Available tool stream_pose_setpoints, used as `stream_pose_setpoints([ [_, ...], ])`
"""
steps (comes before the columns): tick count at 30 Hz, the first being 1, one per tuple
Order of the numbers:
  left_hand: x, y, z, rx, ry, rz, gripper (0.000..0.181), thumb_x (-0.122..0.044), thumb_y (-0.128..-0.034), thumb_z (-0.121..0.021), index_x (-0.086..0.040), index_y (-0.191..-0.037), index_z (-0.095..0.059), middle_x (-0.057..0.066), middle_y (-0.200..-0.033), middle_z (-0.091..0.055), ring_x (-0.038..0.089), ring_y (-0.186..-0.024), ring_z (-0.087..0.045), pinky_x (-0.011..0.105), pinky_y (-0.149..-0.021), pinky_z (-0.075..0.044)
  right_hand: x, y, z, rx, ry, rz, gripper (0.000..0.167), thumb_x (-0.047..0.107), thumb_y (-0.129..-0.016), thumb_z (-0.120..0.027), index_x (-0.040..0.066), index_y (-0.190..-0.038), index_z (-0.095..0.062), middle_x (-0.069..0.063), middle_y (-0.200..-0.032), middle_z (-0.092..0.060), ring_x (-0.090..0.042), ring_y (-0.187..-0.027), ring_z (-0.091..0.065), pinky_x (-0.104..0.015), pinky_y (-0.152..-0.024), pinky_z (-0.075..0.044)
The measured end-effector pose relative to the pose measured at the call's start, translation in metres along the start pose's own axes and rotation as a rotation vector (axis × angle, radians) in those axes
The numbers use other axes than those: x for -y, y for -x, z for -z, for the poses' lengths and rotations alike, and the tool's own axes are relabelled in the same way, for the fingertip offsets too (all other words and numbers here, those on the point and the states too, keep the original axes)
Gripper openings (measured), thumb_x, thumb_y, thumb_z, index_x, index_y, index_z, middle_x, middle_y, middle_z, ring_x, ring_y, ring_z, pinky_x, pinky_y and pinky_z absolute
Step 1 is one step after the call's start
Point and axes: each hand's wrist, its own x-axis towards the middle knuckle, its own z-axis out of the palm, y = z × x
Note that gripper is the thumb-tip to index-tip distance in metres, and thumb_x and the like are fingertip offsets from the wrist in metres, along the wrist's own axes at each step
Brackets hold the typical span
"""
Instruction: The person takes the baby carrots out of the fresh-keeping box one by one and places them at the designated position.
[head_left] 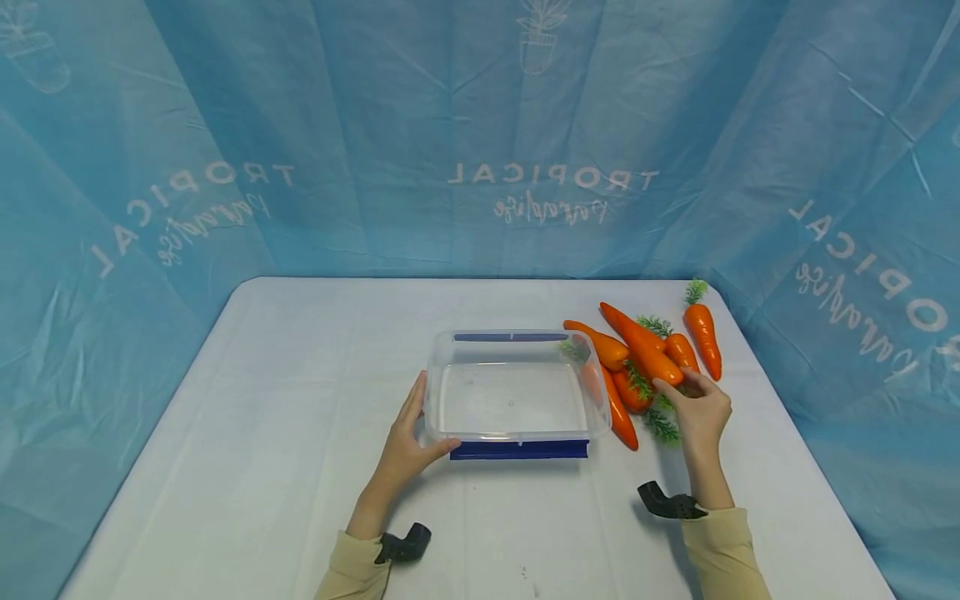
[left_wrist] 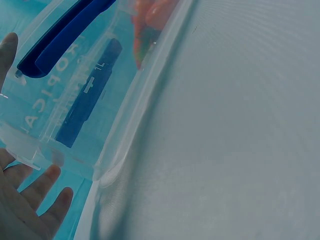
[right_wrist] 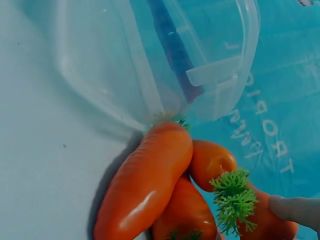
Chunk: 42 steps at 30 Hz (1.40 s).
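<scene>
A clear plastic food container [head_left: 512, 400] with blue latches stands lidless on the table. My left hand [head_left: 405, 446] holds its near left corner, thumb at the front rim and fingers along the left side. In the left wrist view, the thumb [left_wrist: 7, 50] and spread fingers are seen around that corner. To the right of the container lies a pile of orange carrots with green tops. My right hand [head_left: 697, 408] pinches the thick end of a large carrot [head_left: 641, 342] on top of the pile. In the right wrist view, one finger [right_wrist: 295, 209] presses on an orange carrot.
A separate carrot [head_left: 703, 337] lies at the table's far right corner. Another carrot [head_left: 620, 417] lies right against the container's right side. The white table [head_left: 322, 400] is bordered by blue printed curtains [head_left: 397, 125] at the back and sides.
</scene>
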Motion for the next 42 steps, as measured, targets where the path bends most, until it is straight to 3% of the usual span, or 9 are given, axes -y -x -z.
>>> stream_pose_setpoints([
  [11,0.000,0.000,0.000,0.000,-0.006,-0.015,0.111,-0.033,-0.0699,-0.083,-0.020,-0.154,-0.012,0.008,-0.161,-0.016,0.032,-0.145,-0.025,0.052,-0.111,-0.037,-0.009,-0.002,-0.003,0.016,0.000,0.019,0.051,0.023,-0.078,-0.079,-0.002,-0.120,-0.064,-0.023,-0.108,-0.067,0.008,-0.076,-0.052,0.002,-0.066,-0.041],
  [17,0.001,0.000,-0.001,-0.005,-0.005,-0.025,0.111,-0.032,-0.0699,-0.083,-0.019,-0.154,-0.012,0.008,-0.161,-0.016,0.033,-0.145,-0.026,0.053,-0.110,-0.038,-0.012,-0.004,-0.005,0.043,0.037,0.038,0.049,0.019,-0.079,-0.078,-0.003,-0.121,-0.063,-0.024,-0.113,-0.067,-0.019,-0.094,-0.060,0.003,-0.068,-0.037],
  [20,0.002,0.000,-0.001,-0.007,-0.003,-0.022,0.111,-0.032,-0.0700,-0.083,-0.019,-0.154,-0.012,0.008,-0.161,-0.016,0.032,-0.145,-0.025,0.052,-0.110,-0.038,-0.014,-0.004,-0.006,0.049,0.051,0.056,0.048,0.016,-0.079,-0.077,-0.003,-0.120,-0.063,-0.024,-0.111,-0.066,-0.026,-0.095,-0.059,0.003,-0.065,-0.037],
  [27,0.001,0.000,-0.002,-0.003,0.000,-0.019,0.110,-0.032,-0.0702,-0.083,-0.020,-0.154,-0.012,0.008,-0.161,-0.016,0.033,-0.145,-0.024,0.053,-0.110,-0.037,-0.014,-0.004,-0.005,0.050,0.084,0.064,0.047,0.019,-0.079,-0.078,-0.002,-0.118,-0.064,-0.022,-0.108,-0.067,-0.003,-0.081,-0.051,0.002,-0.063,-0.038],
  [32,0.001,0.000,-0.003,0.000,-0.009,-0.012,0.110,-0.032,-0.0704,-0.082,-0.020,-0.154,-0.013,0.007,-0.161,-0.016,0.031,-0.146,-0.023,0.051,-0.111,-0.037,-0.010,-0.001,-0.002,0.051,0.053,0.027,0.046,0.026,-0.082,-0.075,0.000,-0.118,-0.065,-0.020,-0.109,-0.067,0.001,-0.081,-0.051,-0.001,-0.067,-0.039],
  [37,0.002,0.001,-0.002,0.001,-0.005,-0.012,0.109,-0.033,-0.0704,-0.082,-0.021,-0.154,-0.013,0.006,-0.161,-0.016,0.030,-0.147,-0.022,0.052,-0.113,-0.033,-0.006,0.000,0.002,0.037,0.022,0.044,0.041,0.025,-0.085,-0.072,-0.002,-0.115,-0.066,-0.020,-0.109,-0.067,0.004,-0.080,-0.051,0.001,-0.065,-0.040],
  [42,0.005,0.002,-0.001,-0.025,-0.037,-0.074,0.100,-0.039,-0.0759,-0.076,-0.014,-0.153,-0.018,0.012,-0.160,-0.019,0.037,-0.145,-0.022,0.060,-0.114,-0.025,-0.003,-0.001,0.002,-0.005,0.041,0.055,0.036,0.027,-0.088,-0.068,-0.001,-0.111,-0.068,-0.015,-0.102,-0.067,0.008,-0.077,-0.050,0.001,-0.062,-0.040],
])
